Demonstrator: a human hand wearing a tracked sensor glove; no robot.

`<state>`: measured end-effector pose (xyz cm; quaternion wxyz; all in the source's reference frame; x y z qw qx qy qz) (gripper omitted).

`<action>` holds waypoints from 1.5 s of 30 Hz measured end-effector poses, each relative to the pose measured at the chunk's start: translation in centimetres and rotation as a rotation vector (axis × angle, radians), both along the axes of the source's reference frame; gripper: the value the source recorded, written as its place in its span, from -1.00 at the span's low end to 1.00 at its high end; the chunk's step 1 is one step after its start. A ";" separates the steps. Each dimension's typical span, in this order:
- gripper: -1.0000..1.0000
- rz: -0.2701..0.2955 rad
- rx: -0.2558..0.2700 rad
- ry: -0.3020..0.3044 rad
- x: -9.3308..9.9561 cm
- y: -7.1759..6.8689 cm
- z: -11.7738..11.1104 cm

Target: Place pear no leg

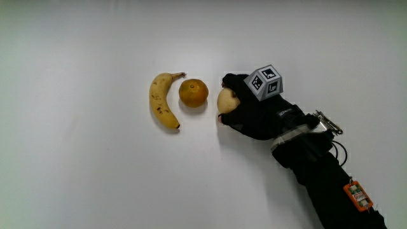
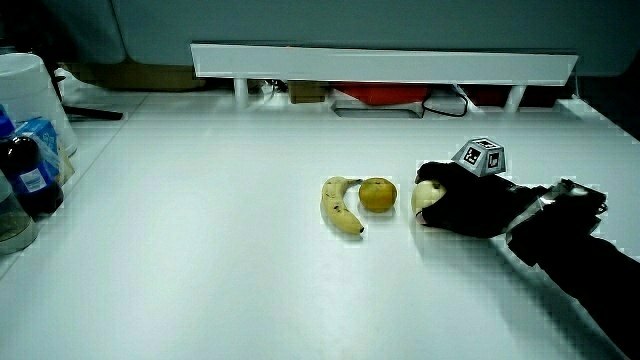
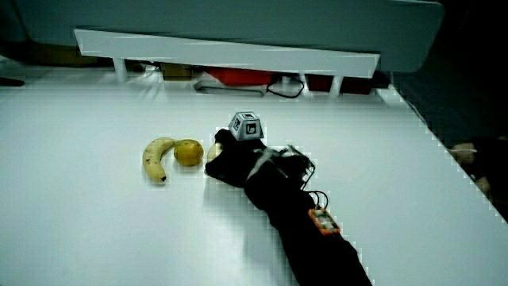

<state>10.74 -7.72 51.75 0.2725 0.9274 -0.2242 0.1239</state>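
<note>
A pale yellow pear rests on the white table beside an orange, with a banana on the orange's other flank. The gloved hand lies low on the table with its fingers curled around the pear, which shows only partly between them. The patterned cube sits on the hand's back. In both side views the pear peeks out of the glove next to the orange and banana.
A low white partition runs along the table's edge farthest from the person, with red items and cables under it. Bottles and a white container stand at one table edge in a side view. An orange device is strapped to the forearm.
</note>
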 end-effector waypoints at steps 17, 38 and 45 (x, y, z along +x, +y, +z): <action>-0.48 -0.038 -0.010 0.065 -1.2 0.0 -0.1; -1.00 -0.026 -0.054 0.096 0.6 0.8 0.8; -1.00 -0.042 -0.055 -0.024 3.9 2.2 -0.7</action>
